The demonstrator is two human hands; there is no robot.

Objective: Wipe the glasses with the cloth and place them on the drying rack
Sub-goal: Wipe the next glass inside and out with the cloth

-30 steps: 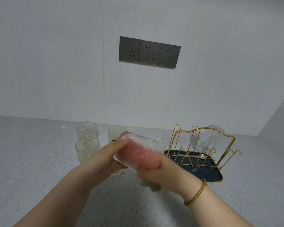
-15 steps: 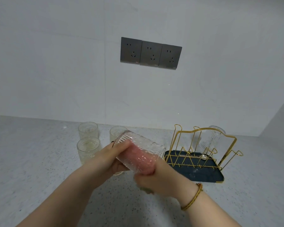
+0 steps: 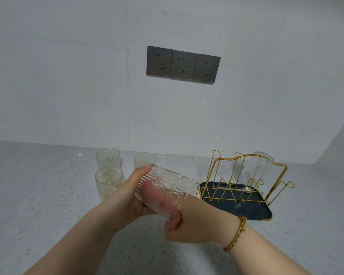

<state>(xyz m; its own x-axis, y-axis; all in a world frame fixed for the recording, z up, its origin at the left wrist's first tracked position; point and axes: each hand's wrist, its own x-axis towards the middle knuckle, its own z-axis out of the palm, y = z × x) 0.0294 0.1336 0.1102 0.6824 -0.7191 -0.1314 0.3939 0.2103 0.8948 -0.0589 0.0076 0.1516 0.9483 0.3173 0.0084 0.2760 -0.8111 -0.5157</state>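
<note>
**A:** Nearest in, the wiping step is judged to be in hand. The ribbed glass [image 3: 167, 183] is held on its side above the tabletop [image 3: 48, 205], clear of it, and the grip of the left hand [image 3: 130, 199] is clamped round the base end.

**B:** The grip of the right hand [image 3: 194, 227] is closed on the pink cloth [image 3: 174, 220], which is pushed in at the mouth. Pink is seen through the ribbed wall, but the fingers inside cannot be made out clearly.

**A:** Further back, three glasses [image 3: 108, 180] are stood upright and close together, apparently yet to be wiped.

**B:** Beyond, to the right, the gold wire drying rack [image 3: 244, 187] is set on a dark tray [image 3: 246, 212]. One upturned glass [image 3: 258, 167] is hung at its far side, and free pegs are seen in front.

**A:** Next, then, the cloth would have to be drawn out, and the glass turned mouth down and lowered squarely over a free peg. Thin wire and slick glass are to be minded.
</note>
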